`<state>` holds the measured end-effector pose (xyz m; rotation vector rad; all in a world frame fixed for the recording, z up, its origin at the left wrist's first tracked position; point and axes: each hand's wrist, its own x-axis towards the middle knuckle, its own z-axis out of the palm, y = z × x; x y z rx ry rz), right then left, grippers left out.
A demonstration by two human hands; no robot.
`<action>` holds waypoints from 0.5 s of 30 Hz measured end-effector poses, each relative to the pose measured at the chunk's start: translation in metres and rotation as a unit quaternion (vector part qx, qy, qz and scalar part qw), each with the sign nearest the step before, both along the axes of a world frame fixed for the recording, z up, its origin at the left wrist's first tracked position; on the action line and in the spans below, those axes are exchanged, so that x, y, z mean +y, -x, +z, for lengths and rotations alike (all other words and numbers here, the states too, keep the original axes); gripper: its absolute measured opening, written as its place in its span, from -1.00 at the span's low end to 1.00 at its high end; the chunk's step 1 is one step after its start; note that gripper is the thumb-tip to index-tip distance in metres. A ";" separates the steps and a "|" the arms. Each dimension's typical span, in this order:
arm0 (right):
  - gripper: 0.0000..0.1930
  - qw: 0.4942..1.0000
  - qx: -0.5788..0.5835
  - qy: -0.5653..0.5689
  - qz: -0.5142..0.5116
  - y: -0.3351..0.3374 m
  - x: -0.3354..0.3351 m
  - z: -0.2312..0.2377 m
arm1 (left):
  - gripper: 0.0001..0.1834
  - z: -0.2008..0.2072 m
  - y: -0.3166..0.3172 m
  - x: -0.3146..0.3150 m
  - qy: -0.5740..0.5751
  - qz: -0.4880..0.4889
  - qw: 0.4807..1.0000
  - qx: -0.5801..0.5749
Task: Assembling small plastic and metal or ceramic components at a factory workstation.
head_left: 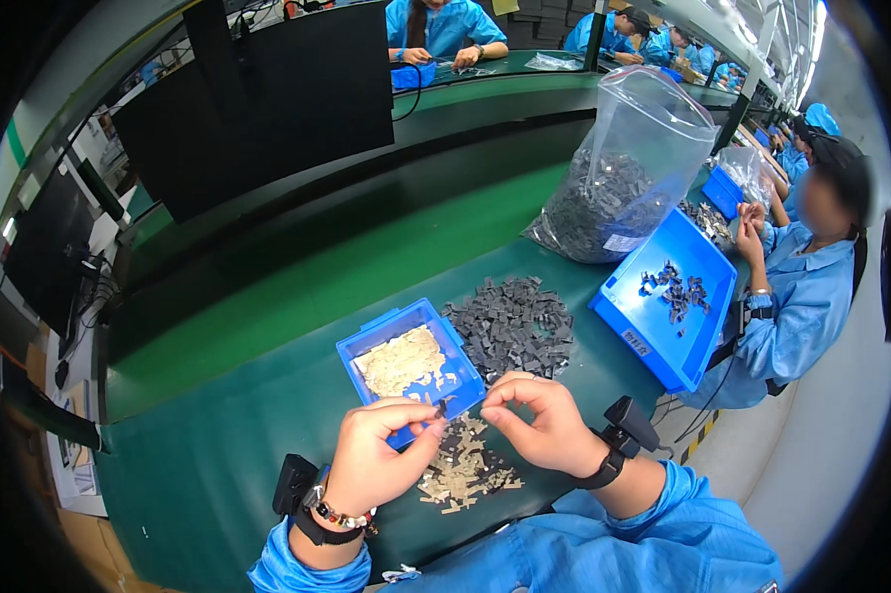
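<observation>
My left hand point(381, 447) pinches a small black piece point(441, 407) between thumb and fingertips, over the near corner of a small blue bin point(444, 341). Inside that bin lies a heap of thin cream-coloured pieces point(398, 362). Close by on the right, my right hand point(546, 425) has thumb and forefinger pressed together; whatever they hold is too small to make out. Just below my hands is a loose pile of beige and dark strips point(465, 472). Beyond my right hand spreads a heap of flat dark grey pieces point(517, 326).
A large blue tray point(651, 326) with some black parts point(675, 292) stands to the right. Behind it sits a clear bag point(613, 188) full of dark pieces. A co-worker point(801, 287) sits at right. A black panel point(258, 109) rises at the far left.
</observation>
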<state>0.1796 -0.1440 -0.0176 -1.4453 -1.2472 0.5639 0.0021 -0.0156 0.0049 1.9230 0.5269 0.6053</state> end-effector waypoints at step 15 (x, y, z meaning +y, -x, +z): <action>-0.94 0.998 0.023 -0.042 0.041 0.012 -0.001 -0.003 | -0.90 -0.002 -0.007 -0.016 0.008 -0.048 0.999 0.004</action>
